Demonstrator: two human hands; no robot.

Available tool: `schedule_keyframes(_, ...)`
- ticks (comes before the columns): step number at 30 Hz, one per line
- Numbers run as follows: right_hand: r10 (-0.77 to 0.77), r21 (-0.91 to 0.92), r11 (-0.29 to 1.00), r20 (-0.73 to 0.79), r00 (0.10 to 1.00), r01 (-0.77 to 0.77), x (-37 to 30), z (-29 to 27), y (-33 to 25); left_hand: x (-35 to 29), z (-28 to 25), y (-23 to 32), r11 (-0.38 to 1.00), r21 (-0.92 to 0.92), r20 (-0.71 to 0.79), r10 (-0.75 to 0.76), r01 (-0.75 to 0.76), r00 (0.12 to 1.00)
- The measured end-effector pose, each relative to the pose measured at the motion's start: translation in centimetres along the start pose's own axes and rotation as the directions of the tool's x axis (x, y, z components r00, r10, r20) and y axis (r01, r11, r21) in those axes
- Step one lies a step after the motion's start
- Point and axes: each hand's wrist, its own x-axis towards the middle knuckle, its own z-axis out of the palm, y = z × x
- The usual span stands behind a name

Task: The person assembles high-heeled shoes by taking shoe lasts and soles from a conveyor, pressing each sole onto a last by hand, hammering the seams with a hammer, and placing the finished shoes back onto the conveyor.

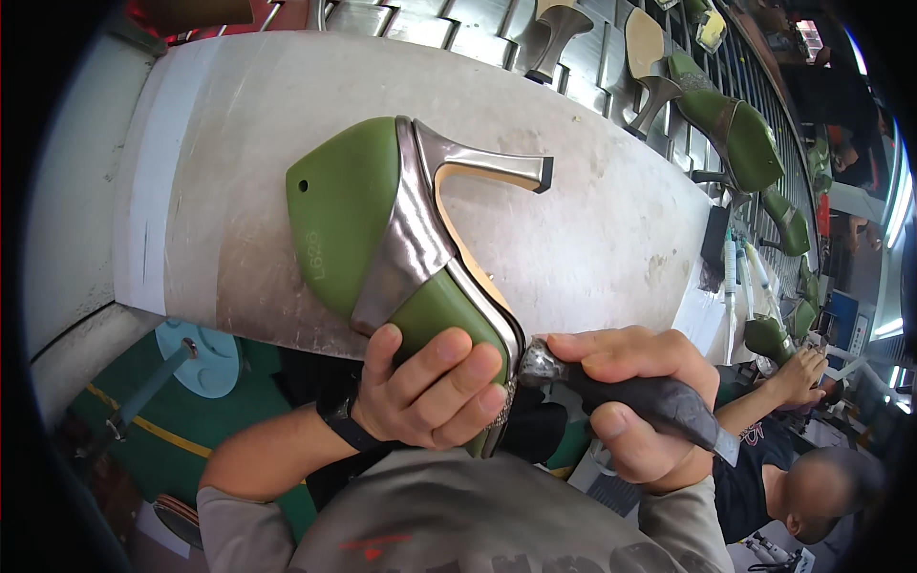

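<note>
A metallic bronze high-heeled shoe (416, 244) sits on a green plastic last (344, 205), tilted on its side with its heel pointing right. My left hand (430, 387) is wrapped round the front part of the shoe, fingers over the green last. In my right hand (659, 368) is a black-handled tool (650, 406). Its lumpy silvery end touches or nearly touches the sole edge near the toe; a flat pale metal tip sticks out at the other end. My left hand and shirt hide part of the toe.
Under the shoe's heel end lies a pale worn worktable (592, 229). Beyond it runs a slatted metal conveyor (478, 43) carrying several shoes on green lasts (750, 143). Brushes (740, 272) stand at the right edge. A co-worker (764, 477) works at the right. A light-blue round stool (201, 358) stands lower left.
</note>
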Motion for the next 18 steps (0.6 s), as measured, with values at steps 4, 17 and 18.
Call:
schedule_keyframes(4,0.029,0.039,0.999,0.057,0.998,-0.031,2.1,-1.0,-0.5,-0.1,0.0,0.1,1.000,0.010,-0.003,0.005,-0.005,1.000)
schedule_keyframes(17,0.361,-0.045,0.933,0.060,0.931,-0.358,11.6,2.0,-2.3,-0.1,-0.2,0.0,0.999,-0.031,0.002,-0.015,0.015,1.000)
schedule_keyframes(18,0.313,-0.010,0.950,0.010,0.950,-0.313,11.4,3.0,-1.7,-0.2,-0.4,0.0,0.999,-0.031,0.016,-0.024,0.025,1.000)
